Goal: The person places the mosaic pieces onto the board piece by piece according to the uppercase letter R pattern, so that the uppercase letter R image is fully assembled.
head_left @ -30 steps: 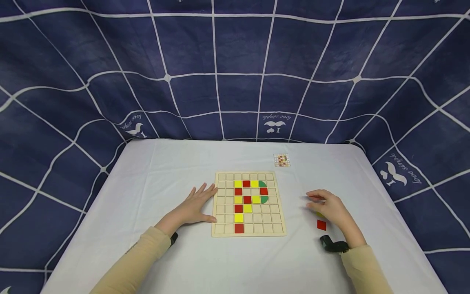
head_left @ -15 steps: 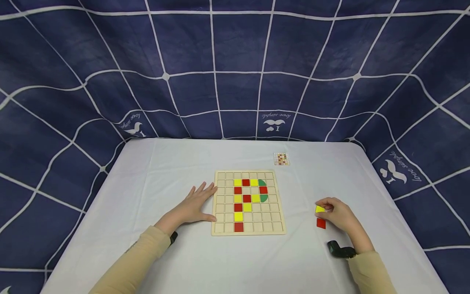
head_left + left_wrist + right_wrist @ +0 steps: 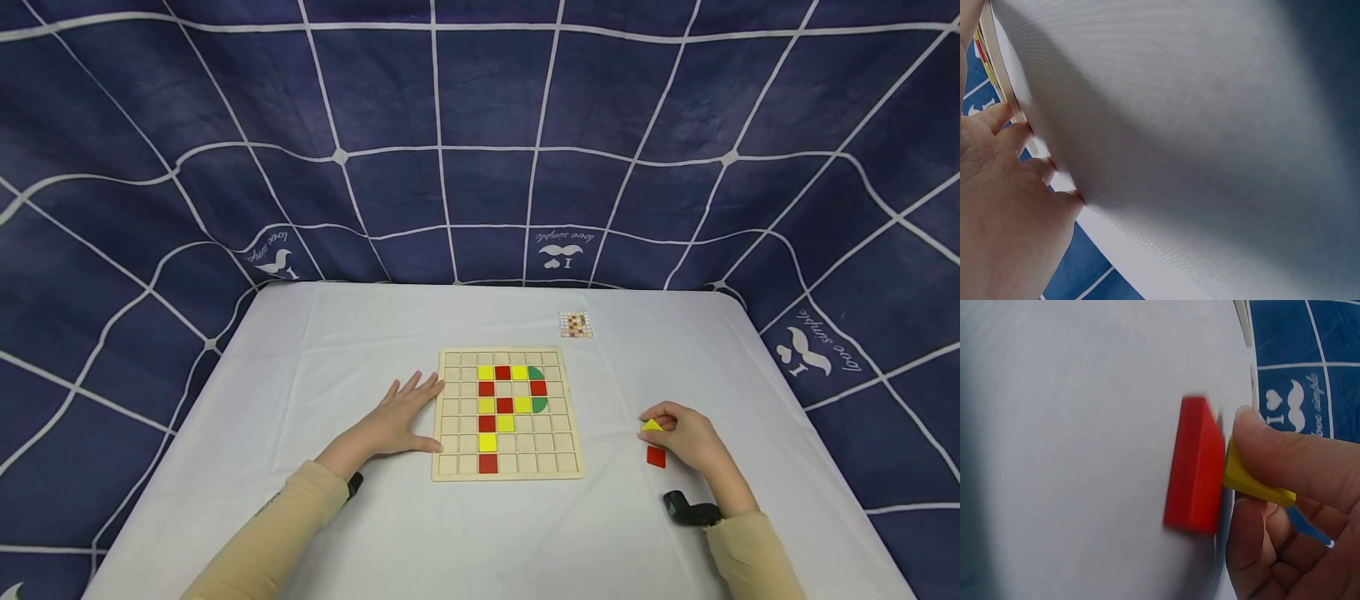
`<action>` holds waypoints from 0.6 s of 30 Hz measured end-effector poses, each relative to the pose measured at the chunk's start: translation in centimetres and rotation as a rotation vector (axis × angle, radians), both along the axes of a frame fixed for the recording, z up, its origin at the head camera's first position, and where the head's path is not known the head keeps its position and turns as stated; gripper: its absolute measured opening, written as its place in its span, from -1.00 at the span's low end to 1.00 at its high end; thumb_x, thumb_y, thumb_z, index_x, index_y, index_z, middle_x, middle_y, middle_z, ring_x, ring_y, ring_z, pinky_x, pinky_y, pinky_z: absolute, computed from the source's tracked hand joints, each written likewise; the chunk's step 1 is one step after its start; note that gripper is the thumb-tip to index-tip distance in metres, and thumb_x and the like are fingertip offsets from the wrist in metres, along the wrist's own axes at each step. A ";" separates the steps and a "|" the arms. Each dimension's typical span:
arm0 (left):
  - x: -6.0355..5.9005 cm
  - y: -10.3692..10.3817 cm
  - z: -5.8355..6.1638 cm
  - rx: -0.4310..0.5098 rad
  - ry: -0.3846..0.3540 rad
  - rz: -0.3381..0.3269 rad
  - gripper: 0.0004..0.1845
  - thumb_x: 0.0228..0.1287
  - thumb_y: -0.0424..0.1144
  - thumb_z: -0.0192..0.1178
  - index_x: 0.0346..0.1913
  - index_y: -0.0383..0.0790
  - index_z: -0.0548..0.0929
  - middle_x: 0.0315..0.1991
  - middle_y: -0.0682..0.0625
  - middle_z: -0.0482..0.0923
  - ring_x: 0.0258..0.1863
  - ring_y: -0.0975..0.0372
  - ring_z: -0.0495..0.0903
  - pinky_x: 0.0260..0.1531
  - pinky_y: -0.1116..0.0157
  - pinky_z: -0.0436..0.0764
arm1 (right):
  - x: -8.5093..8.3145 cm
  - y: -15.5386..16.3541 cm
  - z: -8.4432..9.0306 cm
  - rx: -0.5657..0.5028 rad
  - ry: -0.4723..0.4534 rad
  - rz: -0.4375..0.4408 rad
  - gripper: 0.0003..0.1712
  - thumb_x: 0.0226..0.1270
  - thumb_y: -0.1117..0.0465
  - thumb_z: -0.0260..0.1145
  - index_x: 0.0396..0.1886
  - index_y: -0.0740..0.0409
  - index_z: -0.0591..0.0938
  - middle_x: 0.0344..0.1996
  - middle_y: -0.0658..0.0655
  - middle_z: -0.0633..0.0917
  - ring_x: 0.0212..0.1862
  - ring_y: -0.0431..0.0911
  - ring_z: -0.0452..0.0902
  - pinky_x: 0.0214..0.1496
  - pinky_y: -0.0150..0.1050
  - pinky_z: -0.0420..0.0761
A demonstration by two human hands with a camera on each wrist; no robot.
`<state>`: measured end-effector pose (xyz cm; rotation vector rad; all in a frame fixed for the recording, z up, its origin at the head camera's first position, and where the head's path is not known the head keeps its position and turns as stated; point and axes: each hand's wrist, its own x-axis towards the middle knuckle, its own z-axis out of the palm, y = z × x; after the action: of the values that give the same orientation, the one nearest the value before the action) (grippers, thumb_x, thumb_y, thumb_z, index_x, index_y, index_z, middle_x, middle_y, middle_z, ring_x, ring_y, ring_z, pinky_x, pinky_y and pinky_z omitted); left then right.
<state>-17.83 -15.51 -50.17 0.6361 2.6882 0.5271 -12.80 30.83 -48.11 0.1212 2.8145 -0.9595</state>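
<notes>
Now, line by line, this is where you stand.
Right hand: your right hand [image 3: 686, 437] has closed on the yellow tile [image 3: 651, 425], thumb and fingers curled round it; half a second ago the tile lay flat, and now it is tilted up off the cloth.
Yellow tile: near the table's right edge, just beyond the red tile [image 3: 656, 457], which lies flat on the table [image 3: 337, 333]; the right wrist view shows the two very close, perhaps touching.
Left hand: your left hand [image 3: 397, 421] stays spread flat, fingertips against the board's left edge, unmoved.
Board: the wooden board [image 3: 450, 475] sits mid-table with red, yellow and green pieces set in it, unchanged.
Card: a small pattern card [image 3: 575, 326] lies towards the far edge.
Meaning: you have your grip; the piece looks ready to be lifted.
</notes>
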 end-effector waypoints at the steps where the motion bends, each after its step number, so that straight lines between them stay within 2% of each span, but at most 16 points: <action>1: 0.0 0.0 0.0 0.001 0.002 -0.001 0.21 -0.09 0.33 0.42 0.56 -0.13 0.10 0.60 -0.06 -0.06 0.60 -0.07 -0.22 0.53 -0.16 -0.20 | -0.1 -0.3 0.0 -0.003 0.009 -0.001 -0.69 0.16 0.17 0.50 -0.15 0.23 0.68 -0.37 0.08 0.64 -0.32 -0.12 0.46 -0.37 -0.36 0.46; 6: 0.0 0.1 0.1 0.001 0.005 0.000 0.21 -0.10 0.34 0.42 0.56 -0.13 0.11 0.60 -0.07 -0.05 0.60 -0.07 -0.21 0.53 -0.17 -0.19 | -0.4 -2.2 0.0 -0.049 0.044 -0.006 -0.82 0.17 0.20 0.49 -0.27 0.15 0.70 -0.43 0.03 0.66 -0.40 -0.17 0.48 -0.43 -0.40 0.47; 12: 0.1 0.1 0.1 0.004 0.001 0.003 0.21 -0.10 0.33 0.43 0.56 -0.14 0.11 0.60 -0.07 -0.06 0.60 -0.07 -0.22 0.53 -0.17 -0.19 | -0.5 -5.3 0.4 -0.147 0.040 0.006 -0.82 0.10 0.18 0.54 -0.34 0.10 0.70 -0.48 0.00 0.67 -0.42 -0.18 0.50 -0.44 -0.40 0.49; 18: 0.1 0.1 0.2 0.008 0.008 0.006 0.21 -0.11 0.31 0.44 0.55 -0.15 0.12 0.59 -0.08 -0.05 0.59 -0.08 -0.21 0.53 -0.18 -0.19 | -0.2 -8.2 -0.1 -0.233 0.019 0.093 -0.85 0.09 0.24 0.53 -0.37 0.10 0.70 -0.51 -0.02 0.67 -0.42 -0.18 0.53 -0.41 -0.43 0.55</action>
<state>-17.69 -15.42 -49.96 0.6337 2.6981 0.5384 -12.98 22.59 -48.17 -0.0483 2.6726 -1.2607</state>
